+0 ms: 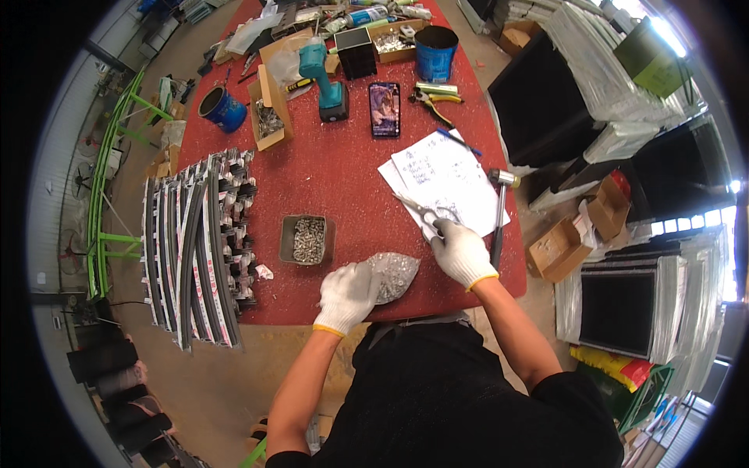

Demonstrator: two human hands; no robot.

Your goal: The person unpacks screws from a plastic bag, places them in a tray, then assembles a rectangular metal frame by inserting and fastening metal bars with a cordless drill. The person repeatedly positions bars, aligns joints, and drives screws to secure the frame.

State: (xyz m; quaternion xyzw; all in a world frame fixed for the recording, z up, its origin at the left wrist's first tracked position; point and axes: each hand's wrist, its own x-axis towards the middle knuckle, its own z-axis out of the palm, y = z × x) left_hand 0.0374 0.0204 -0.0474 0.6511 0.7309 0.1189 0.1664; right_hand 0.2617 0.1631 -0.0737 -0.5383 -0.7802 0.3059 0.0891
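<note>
My left hand (pixel 348 297), in a white knit glove with a yellow cuff, is closed on the left side of a clear plastic bag (pixel 395 274) full of small shiny metal parts. The bag lies at the table's near edge. To its upper right, my right hand (pixel 463 253), gloved the same way, has its fingers closed at the handles of scissors (pixel 419 207). Their blades point away to the left over written paper sheets (pixel 446 168). Left of the bag stands a square tub (pixel 308 239) of small metal fasteners.
Long metal strips (pixel 191 257) overhang the red table's (pixel 331 175) left edge. A hammer (pixel 500 210) lies right of the papers. Farther back are a phone (pixel 385 111), pliers (pixel 438 103), a teal cordless driver (pixel 324 82) and blue cans (pixel 435 56). Wrapped panels (pixel 616 304) stand off the right side.
</note>
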